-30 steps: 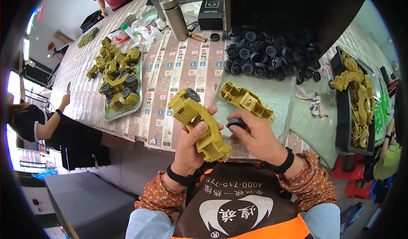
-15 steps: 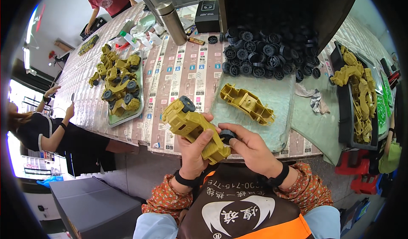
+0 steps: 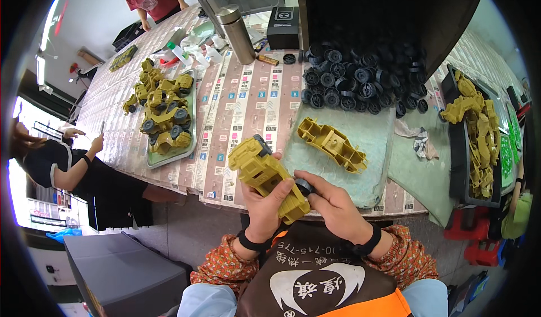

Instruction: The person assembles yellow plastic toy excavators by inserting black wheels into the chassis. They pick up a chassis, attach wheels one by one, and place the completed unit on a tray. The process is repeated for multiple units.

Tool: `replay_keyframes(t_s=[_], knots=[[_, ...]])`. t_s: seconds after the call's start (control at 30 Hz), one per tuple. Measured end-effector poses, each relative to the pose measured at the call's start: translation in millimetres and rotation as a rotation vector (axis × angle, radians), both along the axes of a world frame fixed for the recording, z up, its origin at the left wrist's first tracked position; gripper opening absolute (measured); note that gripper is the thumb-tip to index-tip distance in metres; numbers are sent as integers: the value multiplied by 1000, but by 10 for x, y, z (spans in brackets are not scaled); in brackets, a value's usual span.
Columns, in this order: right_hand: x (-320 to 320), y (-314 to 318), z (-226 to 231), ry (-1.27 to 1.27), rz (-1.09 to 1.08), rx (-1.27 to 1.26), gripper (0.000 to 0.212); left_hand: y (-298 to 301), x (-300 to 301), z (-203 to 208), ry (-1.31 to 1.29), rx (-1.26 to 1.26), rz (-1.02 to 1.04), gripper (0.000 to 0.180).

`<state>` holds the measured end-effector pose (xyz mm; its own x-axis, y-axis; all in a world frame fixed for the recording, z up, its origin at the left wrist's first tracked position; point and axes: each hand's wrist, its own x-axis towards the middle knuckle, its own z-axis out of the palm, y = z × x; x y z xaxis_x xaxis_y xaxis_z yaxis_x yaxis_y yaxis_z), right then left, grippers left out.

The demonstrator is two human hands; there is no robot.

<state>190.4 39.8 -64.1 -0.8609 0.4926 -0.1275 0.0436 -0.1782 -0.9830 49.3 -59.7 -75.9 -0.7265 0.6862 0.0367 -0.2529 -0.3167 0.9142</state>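
Observation:
A yellow plastic toy truck body is tilted in front of me, one black wheel showing at its far end. Wrapped round its near part is my left hand, thumb across the side. My right hand pinches a black toy wheel against the body's right side, near the close end. Whether the wheel is seated there I cannot tell. A second yellow truck body lies hollow side up on the pale green mat, just beyond my hands.
Black wheels are heaped before a dark open box. At left, a tray bears wheeled yellow trucks. On the right, a black crate holds yellow bodies. A steel flask stands at the back. Two people are beyond the table.
My left hand has turned the truck body slightly, so its underside or side faces me differently. The right hand keeps the wheel against it. The whole view has shifted a little.

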Motion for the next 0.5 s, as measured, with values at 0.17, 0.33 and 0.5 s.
replay_keyframes(t_s=[0.17, 0.33, 0.5], knots=[[44, -66, 142, -49, 69, -23, 55, -83, -18, 82, -32, -16, 22, 62], [42, -57, 46, 106, 120, 95, 80, 81, 14, 12, 85, 26, 51, 66], [-25, -213, 16, 56, 41, 34, 90, 64, 107, -73, 39, 104, 31, 63]])
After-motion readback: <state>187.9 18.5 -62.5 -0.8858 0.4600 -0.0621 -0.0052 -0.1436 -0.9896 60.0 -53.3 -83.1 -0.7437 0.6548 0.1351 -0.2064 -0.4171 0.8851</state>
